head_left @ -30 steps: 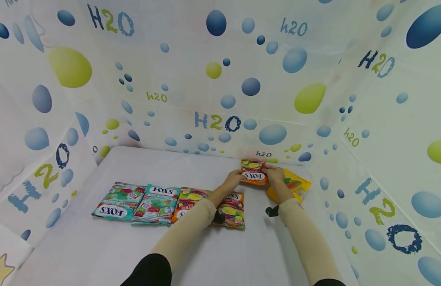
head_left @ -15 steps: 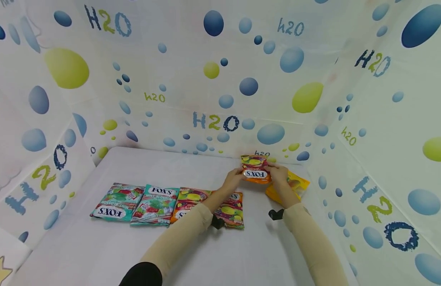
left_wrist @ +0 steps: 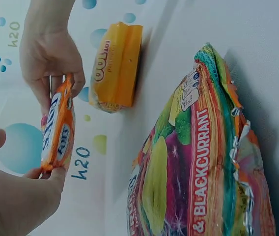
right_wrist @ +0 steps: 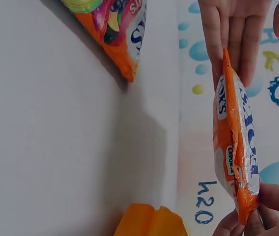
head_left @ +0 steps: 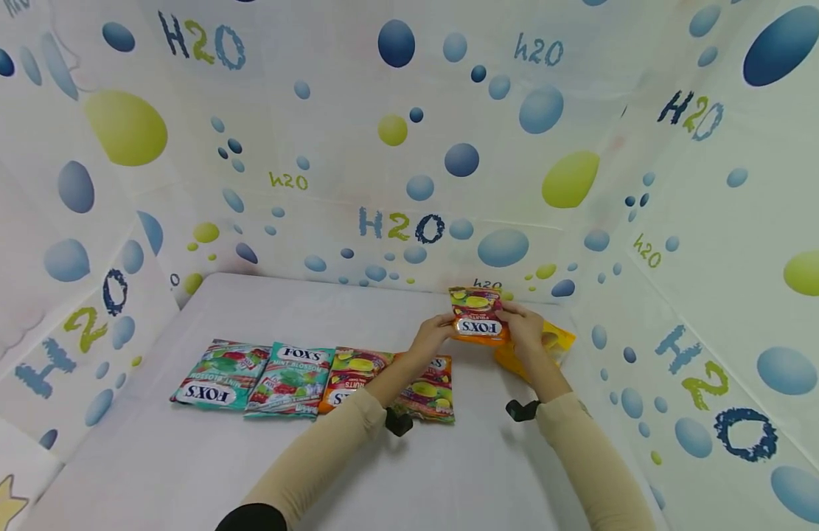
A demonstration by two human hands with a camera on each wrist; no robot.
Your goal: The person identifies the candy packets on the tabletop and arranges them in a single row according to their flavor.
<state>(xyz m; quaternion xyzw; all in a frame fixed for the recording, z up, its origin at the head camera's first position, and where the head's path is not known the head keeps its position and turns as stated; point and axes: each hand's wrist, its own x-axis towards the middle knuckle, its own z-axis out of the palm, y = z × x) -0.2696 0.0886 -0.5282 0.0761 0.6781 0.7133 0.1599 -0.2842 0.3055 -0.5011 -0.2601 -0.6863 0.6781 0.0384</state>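
Note:
An orange-and-red bag of FOX'S fruit candy (head_left: 478,316) is held up off the table near the back edge. My right hand (head_left: 523,324) pinches its right side between thumb and fingers. At the left side, my left hand (head_left: 432,337) touches the bag with straight fingers; in the right wrist view the left hand's thumb stands apart from it. Beneath and behind the right hand lies a yellow packet (head_left: 559,343), partly covered. Seen edge-on in the left wrist view, the candy bag (left_wrist: 60,128) sits between both hands.
A row of FOX'S bags lies on the white table (head_left: 329,472): two green mint bags (head_left: 225,375) (head_left: 291,380) at left, then a fruit bag (head_left: 356,369) and another fruit bag (head_left: 430,391), partly under the left arm. A patterned sheet (head_left: 343,147) encloses the table's back and sides.
Both hands have raised the orange candy bag and brought it slightly right and nearer upright. The yellow packet and the row of bags have stayed in place.

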